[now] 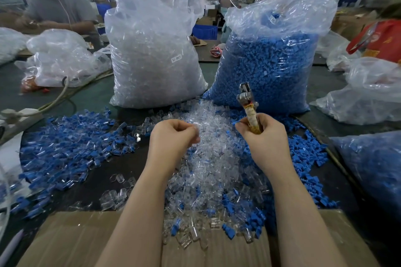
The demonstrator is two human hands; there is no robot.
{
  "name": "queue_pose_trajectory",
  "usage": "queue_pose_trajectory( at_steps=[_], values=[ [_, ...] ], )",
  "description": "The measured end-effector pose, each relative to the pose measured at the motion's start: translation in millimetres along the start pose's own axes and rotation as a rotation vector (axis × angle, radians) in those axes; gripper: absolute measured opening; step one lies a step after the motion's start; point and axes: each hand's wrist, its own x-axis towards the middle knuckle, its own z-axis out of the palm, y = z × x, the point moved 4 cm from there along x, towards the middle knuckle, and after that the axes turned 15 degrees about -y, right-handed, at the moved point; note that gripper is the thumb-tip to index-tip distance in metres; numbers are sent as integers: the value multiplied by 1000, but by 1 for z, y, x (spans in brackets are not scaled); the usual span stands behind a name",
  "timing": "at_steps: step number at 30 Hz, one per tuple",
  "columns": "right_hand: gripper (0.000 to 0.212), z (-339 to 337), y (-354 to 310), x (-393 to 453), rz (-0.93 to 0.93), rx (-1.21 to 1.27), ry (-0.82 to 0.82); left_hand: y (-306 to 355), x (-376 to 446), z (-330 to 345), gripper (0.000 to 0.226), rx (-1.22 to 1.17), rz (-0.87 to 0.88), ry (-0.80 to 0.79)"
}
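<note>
My right hand (263,136) grips the taped handle of a metal hand tool (247,102) that points up and away, and a small blue plastic piece (237,124) shows at its fingertips. My left hand (173,136) has its fingers curled over the heap of clear plastic caps (212,158) and seems to pinch a clear piece, blurred. Loose blue plastic pieces (71,149) lie spread on the dark table to the left and right of the clear heap.
A tall bag of clear caps (152,54) and a tall bag of blue pieces (267,67) stand behind the heap. More plastic bags (63,58) lie at both sides. A cardboard sheet (71,243) lies at the near edge. A person (56,6) sits at the far left.
</note>
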Motion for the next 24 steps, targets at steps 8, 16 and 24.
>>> queue_pose_trajectory(
  at_steps=[8,16,24],
  values=[
    [15,13,-16,-3,-80,237,-84,7,-2,18,5,-39,49,-39],
    [11,22,-15,-4,-72,255,-149,12,-4,31,9,-76,124,-108],
    [11,21,-17,-4,-94,325,-122,11,-5,35,4,-370,76,-180]
  ],
)
